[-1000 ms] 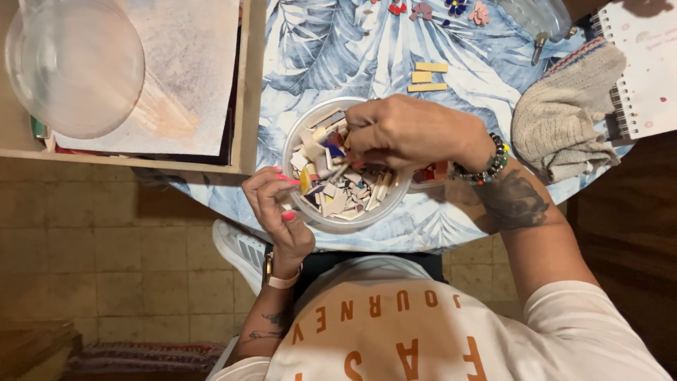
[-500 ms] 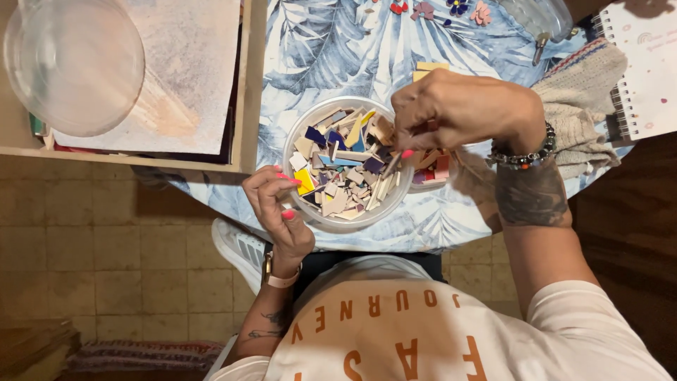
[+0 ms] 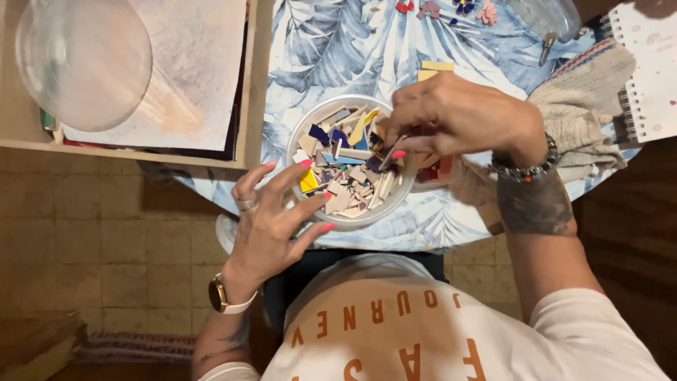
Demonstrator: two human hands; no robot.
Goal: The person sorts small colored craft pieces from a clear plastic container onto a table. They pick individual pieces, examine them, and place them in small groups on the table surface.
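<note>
Bowl of coloured tile shards, left hand open against it, right hand pinching one shard.

Leaf-print tablecloth, beneath the hands. Clear glass dome and paper sheet, well left of them. Knitted cloth, just right of the right wrist. Spiral notebook, far right. Small coloured shapes, above.
</note>
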